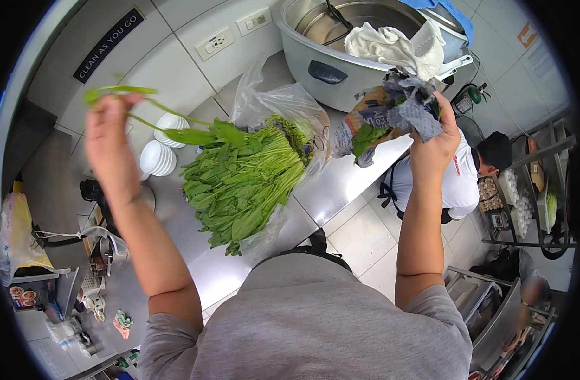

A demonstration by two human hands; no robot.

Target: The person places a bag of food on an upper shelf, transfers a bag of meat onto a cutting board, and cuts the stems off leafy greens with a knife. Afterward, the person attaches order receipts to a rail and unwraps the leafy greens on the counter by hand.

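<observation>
My left hand [110, 142] is raised on the left, its fingers pinching a green leafy stem [138, 90] that looks smeared by motion. A large bunch of leafy greens [239, 180] lies on the steel counter, its stems pointing toward the wall and partly inside a clear plastic bag [283, 104]. On the right, my right hand [436, 142] grips crumpled, damp-looking newspaper [407, 104]. A green leaf [367, 136] shows among the folds of that paper.
Stacked white bowls [157, 158] stand on the counter [176, 209] left of the greens. Behind is a large grey pot [315, 69] with a white cloth [391, 47] on its rim. A co-worker in a white shirt [445, 177] bends near shelves [537, 190] at right.
</observation>
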